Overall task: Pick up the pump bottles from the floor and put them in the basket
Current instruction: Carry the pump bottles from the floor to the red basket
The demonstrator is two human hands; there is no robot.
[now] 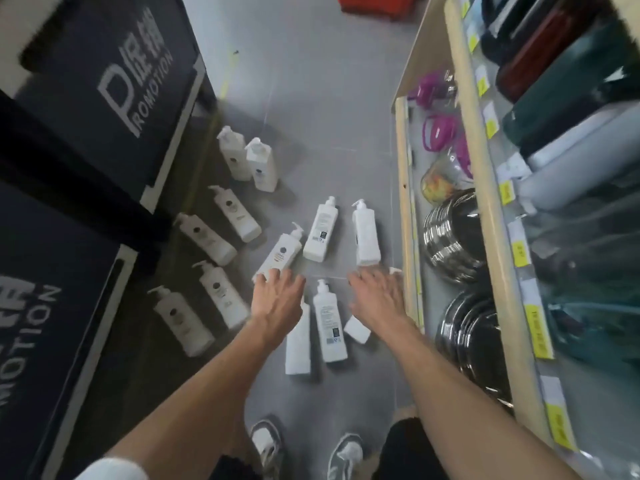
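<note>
**A:** What are the grips doing?

**B:** Both are spreading wide and holding nothing. The left grip is reaching over the base of a slanting bottle. I can't tell if it's touching. The right grip is stretching toward the base of a second bottle, which is lying near the right edge of the floor, beside the shelf.

**A:** And the others?

**B:** The other pump bottles are lying flat, some mid-floor around the grips, more along the left edge by the promotion stands. No basket is showing for certain. A red thing at the far edge is too cropped to name.

**A:** Which step?

**B:** I'd say they're reaching for a first pickup. Next, each grip needs to be closing round a bottle's body and lifting it, then finding the basket.
</note>
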